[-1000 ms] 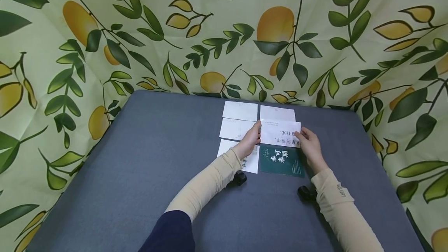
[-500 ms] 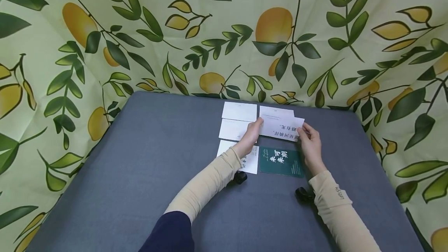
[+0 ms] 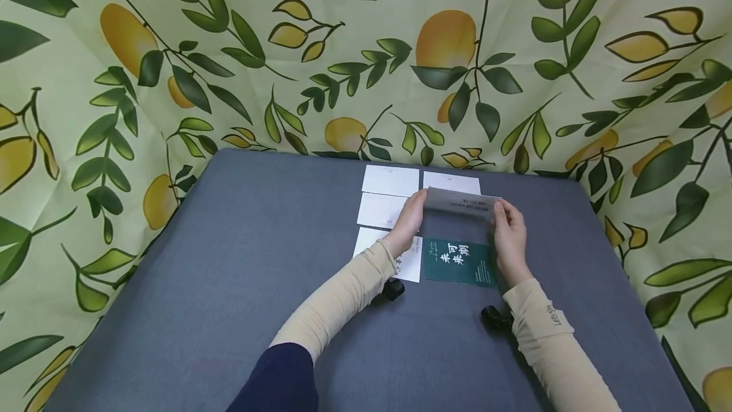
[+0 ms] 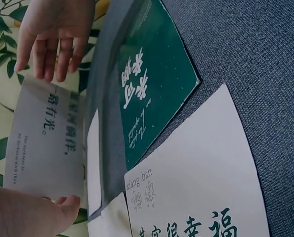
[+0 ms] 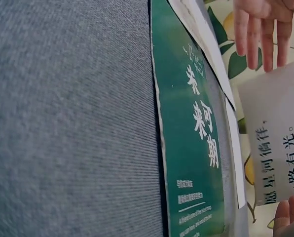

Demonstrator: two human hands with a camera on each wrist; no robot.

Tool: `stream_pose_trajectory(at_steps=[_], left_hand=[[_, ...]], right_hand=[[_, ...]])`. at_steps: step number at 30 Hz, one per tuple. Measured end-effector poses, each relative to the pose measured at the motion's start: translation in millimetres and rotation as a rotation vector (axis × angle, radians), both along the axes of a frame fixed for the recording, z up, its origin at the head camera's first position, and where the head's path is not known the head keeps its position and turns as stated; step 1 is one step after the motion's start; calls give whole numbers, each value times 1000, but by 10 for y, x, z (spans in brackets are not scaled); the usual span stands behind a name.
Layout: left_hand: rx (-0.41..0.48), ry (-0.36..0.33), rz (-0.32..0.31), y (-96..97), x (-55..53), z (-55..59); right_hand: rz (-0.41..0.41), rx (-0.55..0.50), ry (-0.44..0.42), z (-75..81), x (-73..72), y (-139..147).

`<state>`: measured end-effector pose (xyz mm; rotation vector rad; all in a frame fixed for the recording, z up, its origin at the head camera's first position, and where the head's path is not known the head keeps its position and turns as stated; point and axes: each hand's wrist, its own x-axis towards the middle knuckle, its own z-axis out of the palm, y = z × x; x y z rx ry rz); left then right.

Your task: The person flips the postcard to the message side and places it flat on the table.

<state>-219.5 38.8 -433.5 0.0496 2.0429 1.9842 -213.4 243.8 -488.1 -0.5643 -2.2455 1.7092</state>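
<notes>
A white postcard point(image 3: 460, 203) with dark printed characters is raised off the table and tilted steeply, its printed side toward me. My left hand point(image 3: 407, 224) pinches its left end, and my right hand point(image 3: 510, 240) pinches the right end between thumb and fingers. Both wrist views show the postcard point(image 4: 46, 140) spanning the space between the two hands. Below it on the table lies a green postcard point(image 3: 459, 263) with white characters. A white card with green lettering point(image 4: 196, 177) lies beside the green one, partly covered by my left wrist in the head view.
At the back lie two pale cards, one on the left point(image 3: 391, 179) and one on the right point(image 3: 452, 182). Another white card point(image 3: 377, 210) sits in the middle of the left column. The grey-blue cloth-covered table point(image 3: 257, 240) meets a leaf-and-fruit patterned curtain point(image 3: 320, 81) behind.
Both hands have lifted the white postcard from just over the cards' middle row and tipped it from nearly flat to steep. The other cards stay in place.
</notes>
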Motion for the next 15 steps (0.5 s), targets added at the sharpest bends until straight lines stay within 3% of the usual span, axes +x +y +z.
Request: stream_pose_trajectory(at_steps=[4,8,12,15], left_hand=[[2,-6,17,-3,13,4],[1,44,71,1,7,-16],[51,86,130,-2,-16,-51],[98,82,161,-7,-25,-71]], right_hand=[[-11,-75,16,35,39,-29],[-31,-129,50,147,100,-89],[-55,-107,37,319,193,-175],[-62,-116,0,359,232,-185]])
